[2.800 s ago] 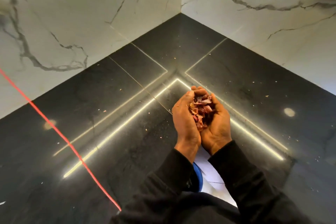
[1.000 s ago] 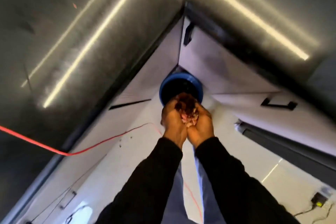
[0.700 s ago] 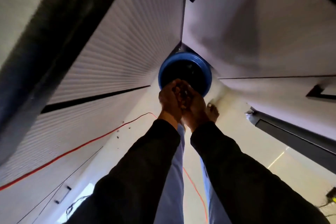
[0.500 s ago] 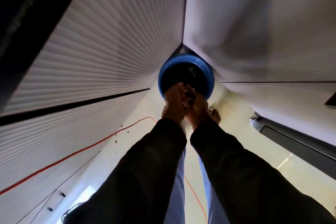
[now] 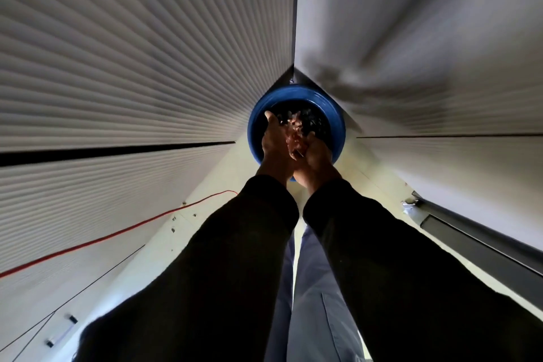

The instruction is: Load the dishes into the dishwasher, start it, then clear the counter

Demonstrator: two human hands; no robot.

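I look straight down at a round blue bin (image 5: 252, 138) standing on the floor in the corner where two cabinet runs meet. Both my hands hang over its dark mouth. My left hand (image 5: 274, 145) has its fingers stretched forward over the rim. My right hand (image 5: 316, 156) lies beside it, palm turned inward. Reddish-pink food scraps (image 5: 293, 134) sit loose between the two palms and spill toward the bin's inside. Neither hand grips anything. Black sleeves cover both forearms.
Ribbed white cabinet fronts (image 5: 132, 67) rise on the left and smooth white fronts (image 5: 426, 38) on the right. A red cable (image 5: 117, 233) runs along the pale floor at left. A dark appliance edge (image 5: 476, 244) juts out at right. My legs stand below the arms.
I turned from the dark counter down to the floor bin, carrying the scraps in cupped hands. In the last half second the hands moved over the bin's mouth and parted, letting scraps drop.
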